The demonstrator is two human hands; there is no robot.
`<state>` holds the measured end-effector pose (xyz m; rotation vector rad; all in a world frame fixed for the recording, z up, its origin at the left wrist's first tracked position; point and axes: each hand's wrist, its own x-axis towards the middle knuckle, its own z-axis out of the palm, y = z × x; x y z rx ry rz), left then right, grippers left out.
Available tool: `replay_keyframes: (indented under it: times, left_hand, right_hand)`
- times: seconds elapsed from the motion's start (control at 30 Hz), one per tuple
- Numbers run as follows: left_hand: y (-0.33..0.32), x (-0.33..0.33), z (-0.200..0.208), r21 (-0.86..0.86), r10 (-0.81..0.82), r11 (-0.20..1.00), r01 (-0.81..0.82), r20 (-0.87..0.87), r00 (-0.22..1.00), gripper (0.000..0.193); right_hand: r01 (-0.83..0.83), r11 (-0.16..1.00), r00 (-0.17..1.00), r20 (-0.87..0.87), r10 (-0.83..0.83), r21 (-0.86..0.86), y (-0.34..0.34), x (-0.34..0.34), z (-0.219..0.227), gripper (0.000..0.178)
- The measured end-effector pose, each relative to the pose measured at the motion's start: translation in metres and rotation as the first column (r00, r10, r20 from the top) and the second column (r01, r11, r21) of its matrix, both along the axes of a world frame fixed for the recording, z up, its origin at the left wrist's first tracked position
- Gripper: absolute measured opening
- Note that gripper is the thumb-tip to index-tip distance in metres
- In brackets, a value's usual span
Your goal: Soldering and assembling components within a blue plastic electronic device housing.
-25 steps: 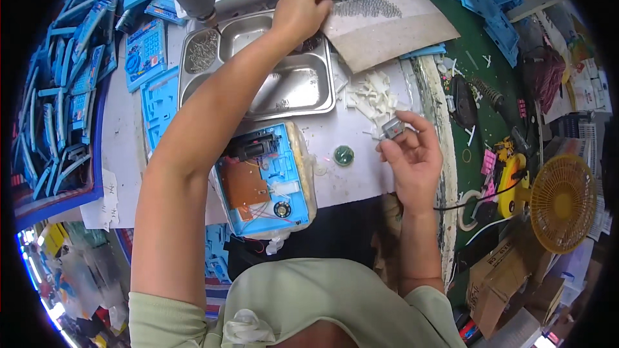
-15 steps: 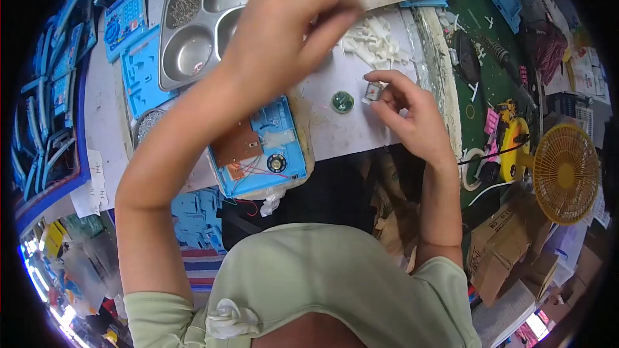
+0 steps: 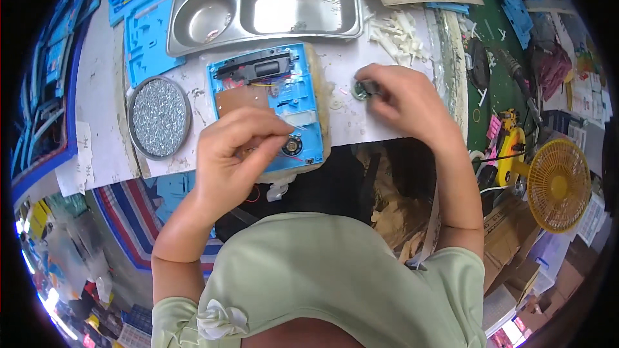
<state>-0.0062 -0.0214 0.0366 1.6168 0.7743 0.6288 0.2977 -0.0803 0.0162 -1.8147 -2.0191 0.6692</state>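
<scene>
A blue plastic casing (image 3: 311,100) lies open-side up on a padded rest in front of me. Inside it are a brown circuit board (image 3: 242,99), a black strip-shaped unit (image 3: 261,67), thin wires and a round speaker (image 3: 292,146). My left hand (image 3: 232,154) is over the casing's lower left, thumb and forefinger pinched near the speaker; what they hold, if anything, is too small to name. To the right of the casing, my right hand (image 3: 407,104) grips a small grey block (image 3: 372,87) at a small round green dish (image 3: 360,93), partly covering it.
A steel compartment tray (image 3: 300,37) with small metal parts stands at the back. Left of the casing is a round dish of small silvery parts (image 3: 159,118). White plastic pieces (image 3: 396,37) are heaped behind my right hand. A yellow fan (image 3: 558,185) stands far right.
My left hand has come down from over the steel tray to the casing, now pinched. My right hand has moved slightly left with the grey block, onto the green dish. The view has shifted.
</scene>
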Motion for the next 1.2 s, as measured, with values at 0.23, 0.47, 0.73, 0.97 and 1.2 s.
replay_keyframes:
  times: [0.23, 0.47, 0.73, 0.97, 1.2]
  left_hand:
    - [-0.013, 0.007, -0.009, -0.094, 0.068, 0.994, -0.062, 0.061, 0.996, 0.029]
    - [-0.012, 0.0, -0.008, -0.076, 0.0, 0.997, 0.001, 0.019, 1.0, 0.033]
    - [-0.018, 0.004, -0.018, -0.066, 0.109, 0.993, -0.1, 0.153, 0.982, 0.03]
    - [-0.014, 0.002, -0.021, 0.387, 0.136, 0.904, -0.183, 0.145, 0.98, 0.025]
    - [-0.009, -0.006, -0.019, 0.309, 0.052, 0.948, -0.082, 0.106, 0.993, 0.024]
  right_hand:
    - [0.024, 0.912, 0.399, -0.832, -0.385, -0.41, -0.018, -0.065, 0.029, 0.044]
    - [-0.122, 0.888, 0.297, -0.87, -0.393, -0.443, -0.008, -0.084, 0.02, 0.045]
    - [0.048, 0.998, 0.732, -0.678, -0.061, -0.038, -0.009, -0.093, 0.023, 0.043]
    - [-0.039, 0.848, 0.919, -0.315, 0.239, 0.528, -0.002, -0.096, 0.015, 0.042]
    - [-0.1, 0.807, 0.93, -0.233, 0.283, 0.582, -0.005, -0.096, 0.014, 0.036]
